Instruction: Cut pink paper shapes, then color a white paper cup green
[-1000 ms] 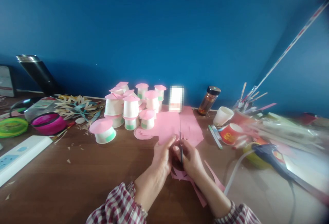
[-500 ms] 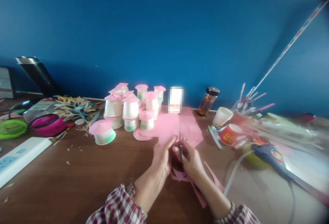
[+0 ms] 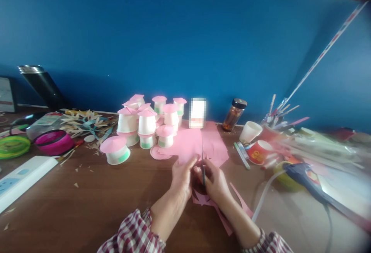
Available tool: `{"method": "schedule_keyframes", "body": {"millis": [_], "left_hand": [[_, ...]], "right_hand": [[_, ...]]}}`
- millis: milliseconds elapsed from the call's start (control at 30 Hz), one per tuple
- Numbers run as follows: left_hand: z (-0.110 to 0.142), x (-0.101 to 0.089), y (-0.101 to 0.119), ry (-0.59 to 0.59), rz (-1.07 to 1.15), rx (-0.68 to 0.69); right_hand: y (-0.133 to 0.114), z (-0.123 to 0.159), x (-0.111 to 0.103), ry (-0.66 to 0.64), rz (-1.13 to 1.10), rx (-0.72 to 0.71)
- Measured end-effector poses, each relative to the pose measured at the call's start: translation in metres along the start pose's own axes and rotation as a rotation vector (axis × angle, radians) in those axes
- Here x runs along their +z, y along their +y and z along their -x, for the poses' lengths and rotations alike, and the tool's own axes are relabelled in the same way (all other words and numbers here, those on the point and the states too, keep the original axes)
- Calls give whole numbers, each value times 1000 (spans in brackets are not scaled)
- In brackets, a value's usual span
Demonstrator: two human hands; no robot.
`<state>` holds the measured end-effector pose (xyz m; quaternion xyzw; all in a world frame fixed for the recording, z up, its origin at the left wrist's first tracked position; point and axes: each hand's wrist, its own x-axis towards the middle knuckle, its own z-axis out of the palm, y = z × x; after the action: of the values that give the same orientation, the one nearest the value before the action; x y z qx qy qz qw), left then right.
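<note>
My right hand (image 3: 214,179) is closed round dark-handled scissors (image 3: 203,173). Their thin blades point away from me over pink paper sheets (image 3: 213,137). Close beside it, my left hand (image 3: 182,179) is closed, thumb on top near the scissors. Whatever lies between its fingers is hidden; pink paper shows around the thumb tip. Pink offcuts (image 3: 203,199) lie below both hands, and a longer pink strip (image 3: 241,200) is by the right forearm. Left of the sheets stand several white paper cups with pink cone tops (image 3: 147,121), some stacked. One capped cup (image 3: 116,152) stands nearer me.
At right are a lidded jar (image 3: 234,115), a white cup (image 3: 251,132), a red cup (image 3: 260,152) and a glue gun (image 3: 307,179) with its cord. A power strip (image 3: 26,179), magenta container (image 3: 55,141) and black bottle (image 3: 43,88) are at left. A blue wall (image 3: 174,36) rises behind.
The whole view has shifted very slightly. Both hands keep nearly the same pose and place, with the scissors still in my right hand. The cups and paper have not visibly moved.
</note>
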<state>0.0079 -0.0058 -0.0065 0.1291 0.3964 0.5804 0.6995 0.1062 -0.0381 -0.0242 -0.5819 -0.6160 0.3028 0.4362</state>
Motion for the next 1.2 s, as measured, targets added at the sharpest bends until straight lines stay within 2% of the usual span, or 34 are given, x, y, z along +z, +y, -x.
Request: {"method": "schedule_keyframes", "body": {"millis": [267, 600, 867, 1200], "left_hand": [[-1, 0, -1, 2, -24, 27], [2, 1, 2, -3, -56, 33], [2, -1, -1, -21, -95, 74], [2, 1, 0, 12, -68, 34]], "right_hand": [[-3, 1, 0, -3, -16, 1], [-4, 2, 2, -21, -167, 36], [-12, 2, 0, -77, -317, 1], [-7, 1, 1, -65, -261, 11]]}}
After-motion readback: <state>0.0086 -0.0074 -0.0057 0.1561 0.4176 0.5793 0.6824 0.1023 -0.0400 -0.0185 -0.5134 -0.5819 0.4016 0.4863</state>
